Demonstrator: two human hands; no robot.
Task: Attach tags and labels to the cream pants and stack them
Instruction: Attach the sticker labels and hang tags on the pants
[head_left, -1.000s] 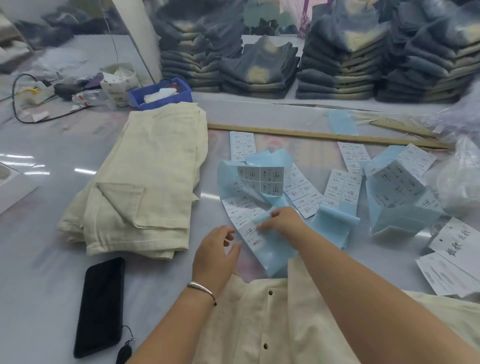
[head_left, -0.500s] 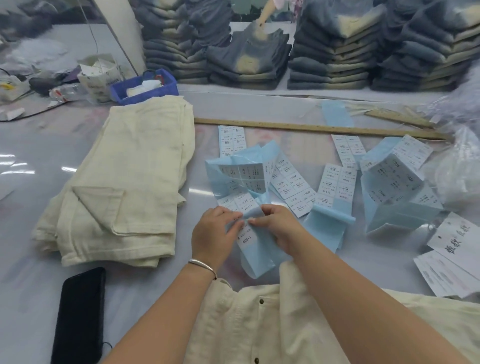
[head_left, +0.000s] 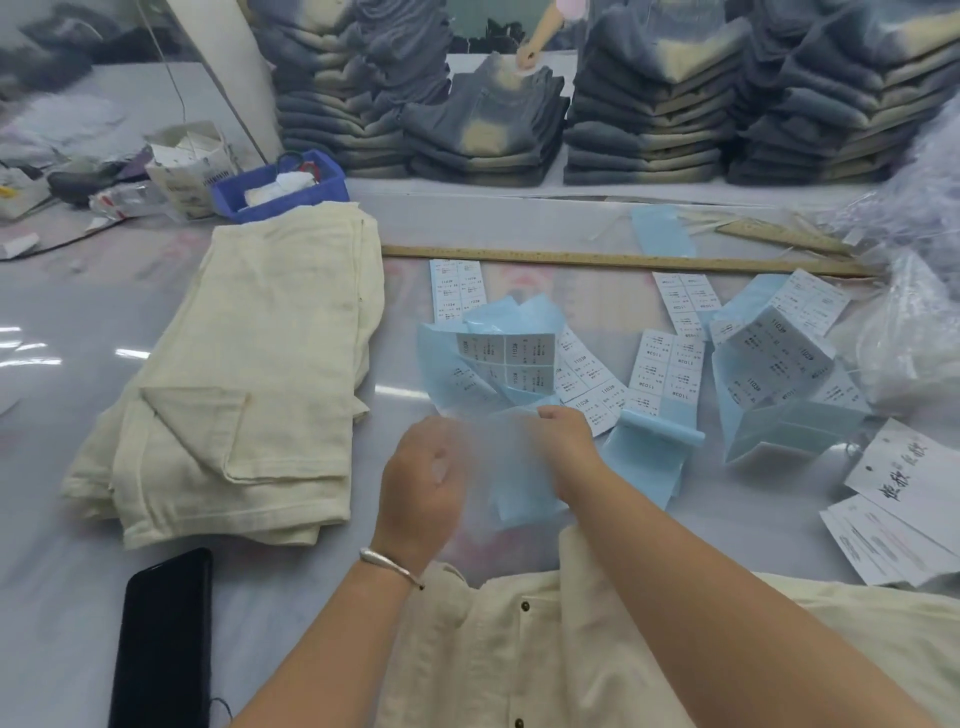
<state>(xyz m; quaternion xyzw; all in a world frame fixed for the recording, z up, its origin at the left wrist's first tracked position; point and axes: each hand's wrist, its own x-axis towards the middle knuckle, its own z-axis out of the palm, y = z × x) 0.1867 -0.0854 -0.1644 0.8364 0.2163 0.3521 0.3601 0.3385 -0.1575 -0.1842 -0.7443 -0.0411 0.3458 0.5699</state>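
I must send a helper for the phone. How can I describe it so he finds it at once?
Start at the stack of folded cream pants on the table's left side. Just below it, at the near edge, lies the black phone, flat and face up. It is the only dark, glossy thing there.

Your left hand (head_left: 423, 480) draws back from the blue strip (head_left: 524, 488), away from your right hand (head_left: 566, 441); the strip between them blurs, and the view tilts slightly.

A glossy grey desk (head_left: 62, 530) reflects streaks of overhead light. Along its far edge stand tall stacks of folded grey jeans (head_left: 654, 104), beside a slanted white post (head_left: 228, 67).
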